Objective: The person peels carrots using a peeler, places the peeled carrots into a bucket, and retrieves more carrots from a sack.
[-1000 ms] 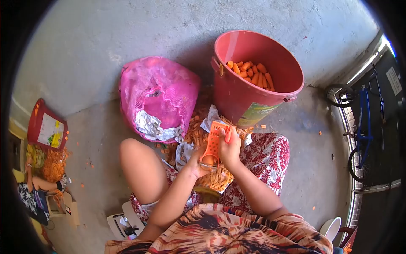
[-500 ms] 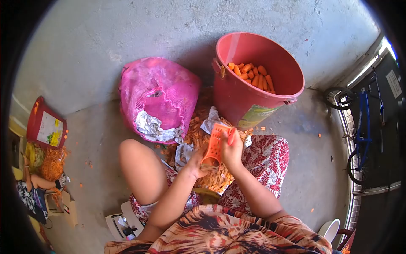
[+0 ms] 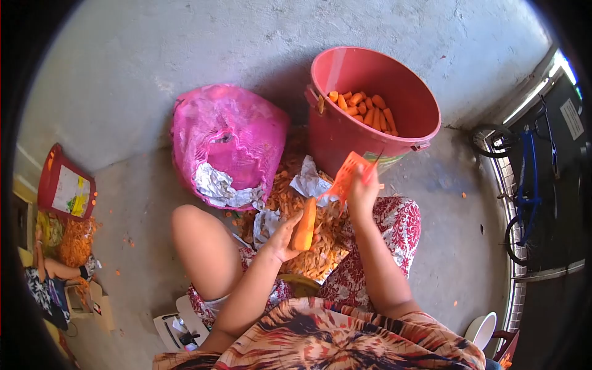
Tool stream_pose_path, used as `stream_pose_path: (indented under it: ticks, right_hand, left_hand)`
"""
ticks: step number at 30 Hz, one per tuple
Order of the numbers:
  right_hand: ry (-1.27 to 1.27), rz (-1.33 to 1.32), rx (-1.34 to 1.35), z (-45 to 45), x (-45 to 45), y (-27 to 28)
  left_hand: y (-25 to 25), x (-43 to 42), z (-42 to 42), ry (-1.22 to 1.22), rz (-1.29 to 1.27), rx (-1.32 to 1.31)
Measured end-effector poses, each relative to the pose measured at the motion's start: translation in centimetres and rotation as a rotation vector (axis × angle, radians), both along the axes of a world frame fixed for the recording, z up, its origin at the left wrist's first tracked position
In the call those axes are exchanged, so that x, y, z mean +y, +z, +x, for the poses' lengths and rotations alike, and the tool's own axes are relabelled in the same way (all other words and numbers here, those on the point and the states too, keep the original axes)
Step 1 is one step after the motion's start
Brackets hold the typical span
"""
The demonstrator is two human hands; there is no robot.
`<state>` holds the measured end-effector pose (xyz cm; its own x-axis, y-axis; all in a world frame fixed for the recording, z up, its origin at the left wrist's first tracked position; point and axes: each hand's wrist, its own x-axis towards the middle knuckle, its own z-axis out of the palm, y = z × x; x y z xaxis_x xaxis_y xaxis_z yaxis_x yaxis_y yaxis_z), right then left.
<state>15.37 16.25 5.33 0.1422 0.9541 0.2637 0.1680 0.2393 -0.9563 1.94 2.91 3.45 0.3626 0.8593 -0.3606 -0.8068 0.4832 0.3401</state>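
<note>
A grey floor (image 3: 444, 246), littered with orange scraps (image 3: 464, 195), is bounded by a rough pale wall (image 3: 246, 43). Carrots (image 3: 375, 117) are held in a red bucket (image 3: 336, 139); crumpled paper (image 3: 219, 187) is caught at the front of a pink sack (image 3: 262, 132). Above heaped peelings (image 3: 324, 262), partly covered by a grey sheet (image 3: 308, 184), a single carrot (image 3: 304, 229) is gripped in the left hand (image 3: 282, 242), its fingers closed around it. An orange tool (image 3: 346, 176) (pierced with holes) is clasped in the right hand (image 3: 364, 194), the fingers curled.
</note>
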Motion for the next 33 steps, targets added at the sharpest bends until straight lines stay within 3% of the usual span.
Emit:
stream_pose_path:
  ticks: [2, 3, 4, 6, 10, 12, 13, 15, 16, 20, 21, 24, 25, 28, 33]
  right_hand:
    - [0.115, -0.043, -0.018, -1.5, -3.8, 2.3]
    - [0.121, 0.035, -0.047, -2.0, -4.9, 2.5]
    - [0.208, -0.07, -0.057, -1.8, -5.4, 1.9]
    - [0.259, -0.06, -0.208, -2.1, -6.2, 1.6]
    - [0.269, 0.072, -0.21, -2.6, -6.2, 1.1]
    - [0.177, 0.167, -0.262, -2.0, -4.3, -0.6]
    - [0.059, 0.266, -0.162, -1.9, -2.6, -0.3]
    - [-0.112, -0.071, -0.062, -0.3, 0.8, 0.4]
    - [-0.249, -0.023, -0.167, 0.4, 2.2, 0.2]
    - [0.0, -0.064, 0.005, 0.2, 0.6, 0.3]
    - [0.041, 0.003, 0.062, -0.7, -1.3, 1.7]
    - [0.235, -0.117, 0.161, -1.8, -5.1, 2.7]
    - [0.269, -0.126, 0.137, -2.0, -5.4, 1.9]
    - [0.297, -0.061, -0.033, -2.5, -6.3, 1.7]
    - [0.346, -0.077, -0.209, -2.3, -7.3, 2.5]
  left_hand:
    - [-1.5, 0.1, -0.4, 0.013, 0.01, -0.056]
    - [-0.4, 0.2, -0.3, -0.004, 0.005, 0.008]
    - [0.3, 0.4, -0.1, 0.044, -0.034, 0.019]
    - [1.1, 0.6, 0.6, 0.139, -0.107, 0.039]
    - [1.2, 0.4, 0.9, 0.15, -0.133, 0.044]
    - [-0.7, -0.2, 0.6, -0.058, 0.014, -0.19]
    - [-1.4, -0.5, 0.4, -0.162, 0.087, -0.307]
    - [-0.7, -1.0, 0.4, -0.188, 0.098, -0.152]
    - [-0.2, -1.3, 0.6, -0.208, 0.102, -0.074]
    - [1.1, -0.6, 0.6, -0.068, 0.001, 0.037]
    - [-0.8, -0.2, 0.3, -0.084, -0.016, -0.104]
    - [-1.0, 0.3, 0.3, 0.027, -0.023, -0.108]
    - [-1.9, 0.3, 0.1, 0.0, 0.039, -0.214]
    - [-2.5, 0.5, 1.1, 0.175, -0.086, -0.043]
    - [-1.5, 0.1, 1.3, 0.178, -0.098, 0.004]
